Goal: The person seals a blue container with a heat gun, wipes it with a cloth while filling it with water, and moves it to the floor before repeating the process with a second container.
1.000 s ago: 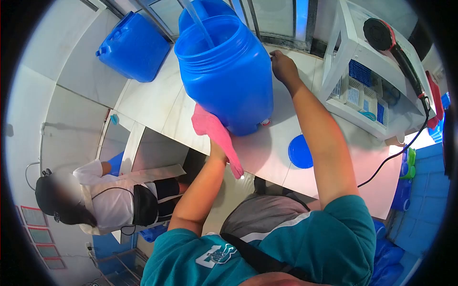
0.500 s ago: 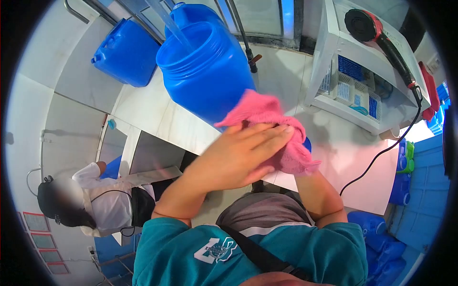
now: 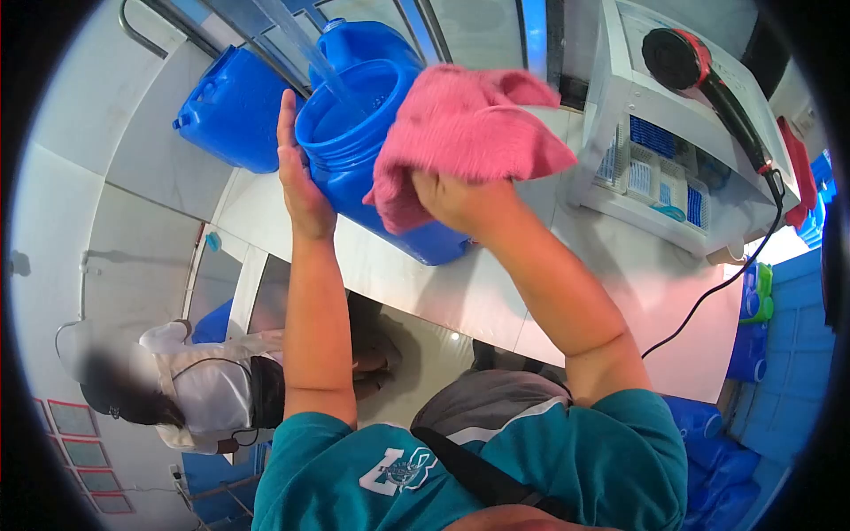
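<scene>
A blue wide-mouthed plastic container (image 3: 350, 181) stands uncapped on the white counter. Into its mouth runs a clear column (image 3: 323, 71), either water or a clear tube. My left hand (image 3: 305, 190) lies against the container's left side, fingers stretched up beside the neck. Bunched in my right hand (image 3: 462, 202) is a pink cloth (image 3: 478, 124), spread over the container's right side. The cloth hides most of that side and part of my right fingers.
Behind stand more blue jugs (image 3: 239, 111). At the right a white shelf unit (image 3: 611, 106) holds small baskets, with a corded black-and-red hair dryer (image 3: 708, 75) on top. A person in a cap (image 3: 208, 389) is at lower left. Blue containers (image 3: 722, 469) are stacked at lower right.
My hands were together at the pink cloth, right of the container. My left hand has moved up and left to the container's side; my right hand has brought the cloth up against it.
</scene>
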